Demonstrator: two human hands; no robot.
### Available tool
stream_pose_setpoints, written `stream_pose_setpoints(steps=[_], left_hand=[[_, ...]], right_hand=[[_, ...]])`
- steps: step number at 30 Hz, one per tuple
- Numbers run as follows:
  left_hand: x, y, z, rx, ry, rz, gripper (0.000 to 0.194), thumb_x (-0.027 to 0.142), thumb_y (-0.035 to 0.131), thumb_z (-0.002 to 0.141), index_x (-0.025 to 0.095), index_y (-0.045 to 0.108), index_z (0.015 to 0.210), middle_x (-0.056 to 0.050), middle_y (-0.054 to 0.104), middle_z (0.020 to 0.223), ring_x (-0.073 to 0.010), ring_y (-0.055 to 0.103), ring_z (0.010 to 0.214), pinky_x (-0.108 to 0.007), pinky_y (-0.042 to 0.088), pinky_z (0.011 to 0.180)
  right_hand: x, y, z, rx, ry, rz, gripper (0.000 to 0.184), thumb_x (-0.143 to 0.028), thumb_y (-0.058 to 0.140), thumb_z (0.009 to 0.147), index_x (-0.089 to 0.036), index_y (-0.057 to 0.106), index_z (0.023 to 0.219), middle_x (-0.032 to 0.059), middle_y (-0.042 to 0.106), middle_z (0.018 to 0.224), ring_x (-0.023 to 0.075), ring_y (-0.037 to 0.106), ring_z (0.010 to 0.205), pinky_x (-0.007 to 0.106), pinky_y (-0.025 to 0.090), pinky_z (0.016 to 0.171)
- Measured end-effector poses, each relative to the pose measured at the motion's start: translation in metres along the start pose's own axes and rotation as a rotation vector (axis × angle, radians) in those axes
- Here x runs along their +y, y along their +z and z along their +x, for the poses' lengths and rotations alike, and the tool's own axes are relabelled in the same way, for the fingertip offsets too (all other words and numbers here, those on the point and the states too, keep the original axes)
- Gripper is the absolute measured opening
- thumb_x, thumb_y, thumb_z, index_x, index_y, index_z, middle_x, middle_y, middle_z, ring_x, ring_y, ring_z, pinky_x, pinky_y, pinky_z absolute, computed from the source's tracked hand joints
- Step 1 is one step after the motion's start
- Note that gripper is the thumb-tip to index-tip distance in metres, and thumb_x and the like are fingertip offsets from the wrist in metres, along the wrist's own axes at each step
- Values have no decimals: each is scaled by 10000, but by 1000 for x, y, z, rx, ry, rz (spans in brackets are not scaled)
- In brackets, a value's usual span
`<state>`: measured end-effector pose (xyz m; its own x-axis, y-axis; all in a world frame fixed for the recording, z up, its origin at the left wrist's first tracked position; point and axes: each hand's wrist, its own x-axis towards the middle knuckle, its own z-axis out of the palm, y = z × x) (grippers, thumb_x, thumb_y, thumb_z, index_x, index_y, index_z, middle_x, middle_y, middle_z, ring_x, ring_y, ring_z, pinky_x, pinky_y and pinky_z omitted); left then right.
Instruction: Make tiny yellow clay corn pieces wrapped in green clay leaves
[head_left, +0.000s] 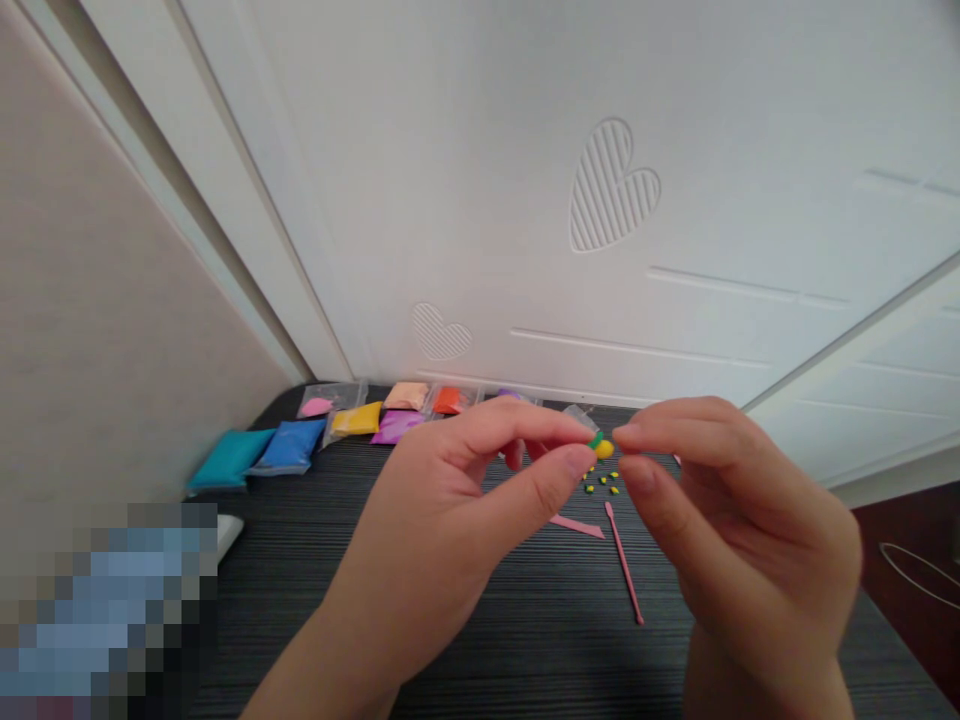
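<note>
My left hand (465, 500) and my right hand (727, 510) meet in front of me above a dark striped table (315, 600). Between their pinched fingertips sits a tiny yellow clay piece with a green bit on it (602, 446). The left thumb and forefinger pinch it from the left; the right fingertips close on it from the right. Below the hands, several tiny yellow and green clay bits (602, 484) lie on the table. A thin pink modelling tool (624, 565) and a flat pink tool (577, 525) lie beside them.
A row of small clay bags lies along the back of the table: teal (229, 458), blue (291, 446), yellow (355, 420), pink (316, 406), purple (396, 426), peach (406, 395), orange (450, 400). A white panelled wall with heart shapes (611, 185) rises behind. A blurred patch covers the lower left.
</note>
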<state>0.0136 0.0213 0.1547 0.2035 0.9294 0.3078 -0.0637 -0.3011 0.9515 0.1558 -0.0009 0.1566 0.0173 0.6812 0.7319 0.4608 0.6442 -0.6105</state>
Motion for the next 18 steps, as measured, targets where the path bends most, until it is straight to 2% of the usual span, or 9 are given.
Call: stream_pose_setpoints(steps=[10,18], left_hand=[[4,-1,-3,-24,40,112,107,217,598,738,241,671,812,3,651,781,-145,564,800,-242,453,685],[5,1,-4,25,54,132,90,215,609,725,235,670,787,1,651,767,-154,568,797,-254,462,693]], right_hand=[[-1,-1,-1,-21,21,16,179,-102,580,739,-216,633,867,16,603,828,144,556,773,292,470,675],[1,-5,0,-50,-17,-46,187,-131,602,719,-232,633,873,28,613,831,164,557,772,317,485,652]])
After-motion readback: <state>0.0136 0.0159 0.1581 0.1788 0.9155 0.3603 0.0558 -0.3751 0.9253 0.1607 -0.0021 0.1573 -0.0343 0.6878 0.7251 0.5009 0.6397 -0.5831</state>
